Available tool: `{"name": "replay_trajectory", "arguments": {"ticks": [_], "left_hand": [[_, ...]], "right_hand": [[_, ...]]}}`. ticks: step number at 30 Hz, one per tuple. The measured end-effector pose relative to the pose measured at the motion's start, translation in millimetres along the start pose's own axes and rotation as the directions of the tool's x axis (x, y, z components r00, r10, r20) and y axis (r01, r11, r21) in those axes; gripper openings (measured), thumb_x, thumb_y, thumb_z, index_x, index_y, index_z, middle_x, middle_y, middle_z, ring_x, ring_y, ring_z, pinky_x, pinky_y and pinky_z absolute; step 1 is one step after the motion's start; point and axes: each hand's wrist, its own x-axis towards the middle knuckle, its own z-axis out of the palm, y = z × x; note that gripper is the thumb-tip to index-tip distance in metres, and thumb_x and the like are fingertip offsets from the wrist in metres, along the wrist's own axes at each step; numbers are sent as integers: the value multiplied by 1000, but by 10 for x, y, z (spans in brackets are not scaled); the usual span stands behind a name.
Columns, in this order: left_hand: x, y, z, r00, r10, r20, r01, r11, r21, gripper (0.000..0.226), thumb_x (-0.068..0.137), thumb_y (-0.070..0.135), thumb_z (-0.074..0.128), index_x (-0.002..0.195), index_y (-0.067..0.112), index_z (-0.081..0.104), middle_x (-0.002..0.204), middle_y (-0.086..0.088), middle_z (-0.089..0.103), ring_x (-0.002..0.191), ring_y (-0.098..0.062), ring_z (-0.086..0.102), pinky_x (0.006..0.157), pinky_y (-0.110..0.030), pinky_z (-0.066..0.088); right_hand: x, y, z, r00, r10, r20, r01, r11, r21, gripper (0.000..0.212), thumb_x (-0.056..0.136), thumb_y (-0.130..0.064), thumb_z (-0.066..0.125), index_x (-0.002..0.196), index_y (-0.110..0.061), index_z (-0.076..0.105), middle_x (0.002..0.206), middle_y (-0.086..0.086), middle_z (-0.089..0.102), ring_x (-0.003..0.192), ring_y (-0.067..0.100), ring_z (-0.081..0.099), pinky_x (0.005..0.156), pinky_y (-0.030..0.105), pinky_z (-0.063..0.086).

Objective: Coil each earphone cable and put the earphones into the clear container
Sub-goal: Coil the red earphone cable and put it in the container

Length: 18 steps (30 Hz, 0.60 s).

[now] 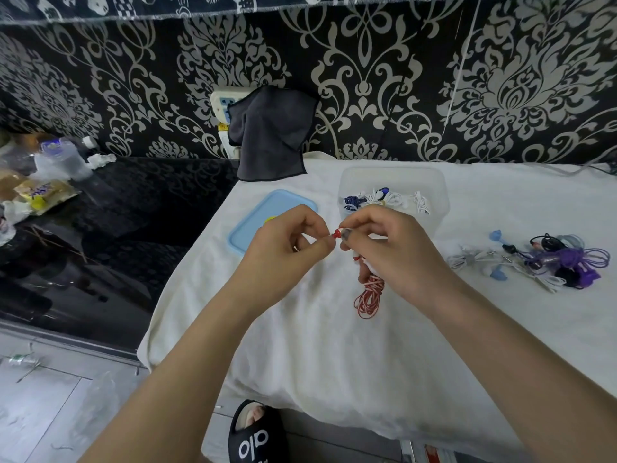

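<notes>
Across the middle of the tabletop (334, 345) lay a white towel, and everything for the job sat on it. Toward the far edge stood the clear container (440, 195), already holding several coiled earphones in white and dark blue. Its blue lid (253, 222) lay flat just to the left of it. Near the right edge a pile of uncoiled earphones (547, 259) waited, purple, black, white and pale blue cables tangled together.

Both hands were raised over the towel's centre, just in front of the container. The right hand (394, 248) was closed around a red and white cable (369, 295), with a bundle of loops hanging out below the palm, long axis running from the hand toward the near edge and its lower end resting on the towel. The left hand (283, 248) had thumb and forefinger pressed together at the free end, beside a small red earbud (336, 233) that the right thumb and forefinger pinched; the two hands nearly touched there.

By my reading, the coil was almost finished and only the short earbud end remained to be tucked in. The container lay directly beyond the right hand, the nearer of the two, so a short forward reach by that hand would probably drop the bundle in.
</notes>
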Motion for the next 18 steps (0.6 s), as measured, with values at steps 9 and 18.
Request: {"name": "replay_trajectory", "arguments": {"ticks": [9,18], "left_hand": [[15,5,-3,1000,11,7,-11,999,-30,10,91,11,72,90,17,64,72,20,65,52,-8,41,53,-19,36],[41,0,13,999,26,-24,-27,998,-62,12,90,12,73,92,20,64,88,6,72,55,-13,44,54,-26,41]], "right_hand": [[17,11,-3,999,-17,-28,17,1000,-7,4,93,-16,65,92,-17,68,81,-2,73,48,19,61,57,31,54],[21,-13,-18,999,13,-36,-13,1000,20,4,93,-17,66,92,-15,69,79,0,73,50,19,60,62,42,58]]}}
